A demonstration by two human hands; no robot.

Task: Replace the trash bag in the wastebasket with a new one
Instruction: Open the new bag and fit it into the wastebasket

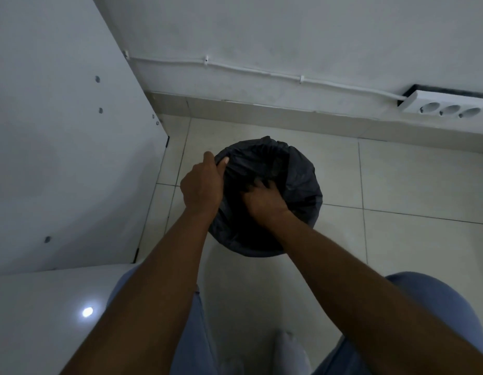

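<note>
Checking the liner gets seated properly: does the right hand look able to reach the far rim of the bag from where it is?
Probably yes. The right hand is already inside the black trash bag, and nothing lies between it and the far rim; the left hand pinches the near-left edge only.

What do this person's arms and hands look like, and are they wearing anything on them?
Both arms are bare all the way up to the picture's lower edge: no sleeves in view. The left hand and right hand wear no gloves, and no watch, bracelet or ring shows. Below the arms, light blue trousers cover the legs.
</note>
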